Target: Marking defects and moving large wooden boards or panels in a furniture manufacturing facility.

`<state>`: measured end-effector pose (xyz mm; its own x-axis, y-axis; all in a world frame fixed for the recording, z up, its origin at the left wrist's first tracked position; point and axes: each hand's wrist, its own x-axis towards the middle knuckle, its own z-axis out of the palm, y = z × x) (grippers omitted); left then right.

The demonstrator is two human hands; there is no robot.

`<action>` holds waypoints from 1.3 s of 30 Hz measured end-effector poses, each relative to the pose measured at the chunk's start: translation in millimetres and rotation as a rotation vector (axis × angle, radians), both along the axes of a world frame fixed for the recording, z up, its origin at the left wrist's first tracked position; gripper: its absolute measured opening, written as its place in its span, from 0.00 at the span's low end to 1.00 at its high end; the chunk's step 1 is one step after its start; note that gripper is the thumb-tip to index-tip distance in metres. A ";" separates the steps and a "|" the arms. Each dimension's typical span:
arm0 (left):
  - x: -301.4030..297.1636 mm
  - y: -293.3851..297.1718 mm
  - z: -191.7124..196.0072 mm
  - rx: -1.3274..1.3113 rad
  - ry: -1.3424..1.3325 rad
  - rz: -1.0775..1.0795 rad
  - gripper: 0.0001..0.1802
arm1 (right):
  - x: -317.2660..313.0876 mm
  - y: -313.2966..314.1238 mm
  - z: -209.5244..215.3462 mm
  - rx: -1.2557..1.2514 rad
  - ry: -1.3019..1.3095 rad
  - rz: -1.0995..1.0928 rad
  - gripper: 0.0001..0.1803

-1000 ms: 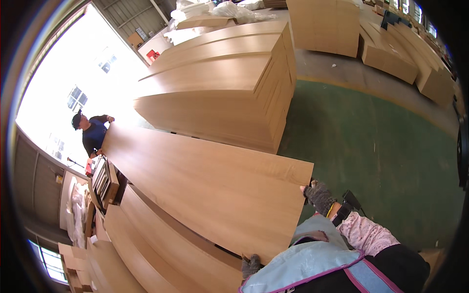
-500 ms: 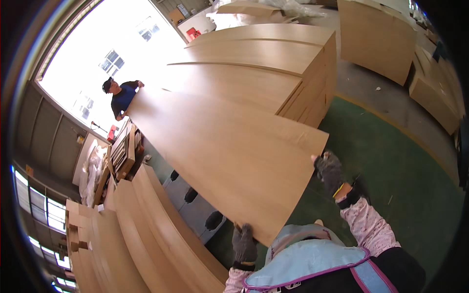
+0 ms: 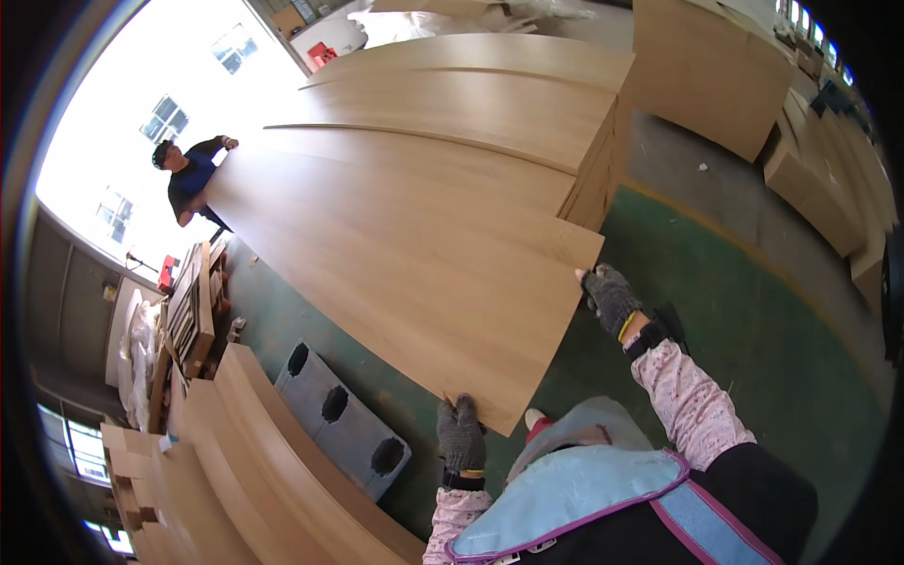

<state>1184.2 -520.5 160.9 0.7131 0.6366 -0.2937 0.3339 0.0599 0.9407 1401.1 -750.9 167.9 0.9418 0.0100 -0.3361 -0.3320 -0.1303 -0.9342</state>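
Note:
A long tan wooden board [image 3: 395, 245] hangs in the air between me and a co-worker [image 3: 191, 181] in a dark shirt, who holds its far end. My left hand [image 3: 460, 435], in a grey knit glove, grips the near left corner of the board. My right hand [image 3: 608, 295], also gloved, grips the near right corner. The board tilts across the view, its far end at the upper left.
A tall stack of similar boards [image 3: 490, 104] stands behind the carried one. Another stack [image 3: 254, 471] lies at the lower left beside a grey block with round holes [image 3: 344, 419]. More wooden stacks [image 3: 716, 66] line the upper right. The floor [image 3: 753, 311] is green.
The board has moved to the right, off the lower-left stack and toward the tall stack. The grey holed block beneath it has come into sight. The co-worker has shifted along with it.

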 end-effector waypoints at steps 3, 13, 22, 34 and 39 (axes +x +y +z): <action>34.5 10.1 2.7 0.040 0.017 0.004 0.16 | 26.2 5.5 9.8 -0.113 -0.013 0.048 0.16; 107.8 14.4 21.1 0.483 0.294 0.062 0.33 | 102.8 7.9 1.7 -0.008 0.025 0.171 0.20; 141.1 14.6 15.2 0.478 0.282 0.077 0.33 | 134.9 8.8 -9.7 0.031 0.086 0.166 0.24; 139.1 32.4 -29.8 0.745 0.176 -0.047 0.34 | 151.9 -2.3 -0.7 0.010 0.102 0.258 0.22; 121.5 17.8 -4.7 -0.274 0.075 0.451 0.29 | 152.7 -2.2 7.5 -0.027 0.078 0.257 0.20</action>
